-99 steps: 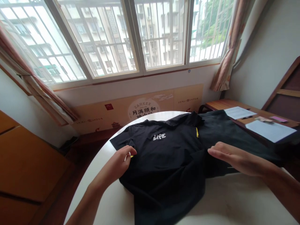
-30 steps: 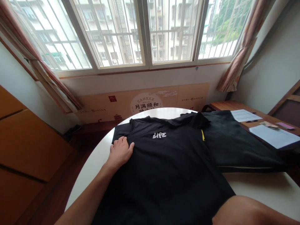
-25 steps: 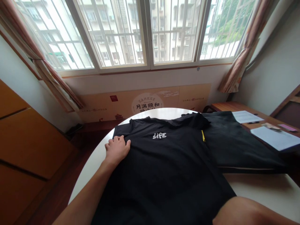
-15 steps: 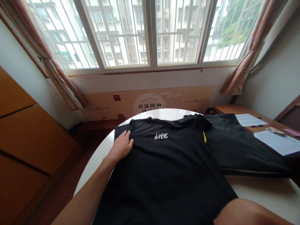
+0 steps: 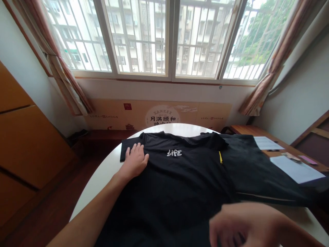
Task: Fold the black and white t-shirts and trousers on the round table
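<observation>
A black T-shirt [image 5: 169,185] with white lettering near its collar lies spread on a round white table [image 5: 89,187]. My left hand [image 5: 136,157] rests flat on the shirt by its left sleeve, fingers stretched out. At the lower right, my right hand [image 5: 244,223] is over the lower part of the shirt, its fingers curled downward. Motion blurs that hand and the frame edge cuts it off, so whether it grips cloth cannot be made out. A small yellow strip [image 5: 220,157] shows at the shirt's right side.
Right of the shirt lies a flat black item [image 5: 257,168], perhaps a bag or folded cloth. Beyond it, papers [image 5: 296,168] and a pen lie on a wooden desk [image 5: 239,129]. A barred window and curtains [image 5: 65,80] are behind, with an orange-brown cabinet [image 5: 33,147] at left.
My right hand has come further into view, moving left and up over the shirt. My left hand stays on the sleeve area. The camera view has shifted slightly.
</observation>
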Demonstrator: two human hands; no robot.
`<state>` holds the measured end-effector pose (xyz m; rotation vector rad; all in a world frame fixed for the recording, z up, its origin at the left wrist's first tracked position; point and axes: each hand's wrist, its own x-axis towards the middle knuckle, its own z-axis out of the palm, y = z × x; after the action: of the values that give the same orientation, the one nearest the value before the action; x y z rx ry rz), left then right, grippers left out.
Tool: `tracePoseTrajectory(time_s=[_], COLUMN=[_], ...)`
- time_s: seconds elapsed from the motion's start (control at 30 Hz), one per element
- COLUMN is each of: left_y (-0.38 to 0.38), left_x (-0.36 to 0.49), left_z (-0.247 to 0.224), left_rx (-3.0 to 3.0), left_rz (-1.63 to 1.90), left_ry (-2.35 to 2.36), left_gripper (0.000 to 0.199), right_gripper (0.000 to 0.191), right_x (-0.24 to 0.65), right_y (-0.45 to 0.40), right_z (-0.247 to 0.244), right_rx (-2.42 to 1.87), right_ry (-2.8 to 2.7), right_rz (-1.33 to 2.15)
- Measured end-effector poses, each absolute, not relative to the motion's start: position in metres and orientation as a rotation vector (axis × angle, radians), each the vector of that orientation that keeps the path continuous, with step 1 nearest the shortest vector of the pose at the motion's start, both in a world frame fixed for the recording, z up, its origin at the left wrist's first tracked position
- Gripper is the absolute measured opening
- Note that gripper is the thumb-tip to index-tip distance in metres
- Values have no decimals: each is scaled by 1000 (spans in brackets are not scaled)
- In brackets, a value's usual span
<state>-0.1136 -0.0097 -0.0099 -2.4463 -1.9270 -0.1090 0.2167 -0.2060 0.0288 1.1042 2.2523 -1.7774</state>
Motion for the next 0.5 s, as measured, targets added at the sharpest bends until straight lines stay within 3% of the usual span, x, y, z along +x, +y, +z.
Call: tracePoseTrajectory(time_s=[0.1,0.2,0.43,0.5], left_y=[-17,-22,-25,-25], left_x=[-101,-93,-97,-99], left_z=[-15,-19,-17,-16], left_rx=[-2663,-2741,-2796,-2806], left_rz=[-141,-73,-83,-102], left_ry=[-1695,-1671,-1685,-1686], left_gripper=[70,70,70,70], right_gripper=[38,32,18,24], right_x=[228,232,217,216], right_y=[-180,-133,-26,-2], right_z=[41,35,1,-4], right_rx=[1669,1964,1953,2013], right_ry=[2443,2759,2872,2793], right_rz=[-1788,-1396,-666,-552])
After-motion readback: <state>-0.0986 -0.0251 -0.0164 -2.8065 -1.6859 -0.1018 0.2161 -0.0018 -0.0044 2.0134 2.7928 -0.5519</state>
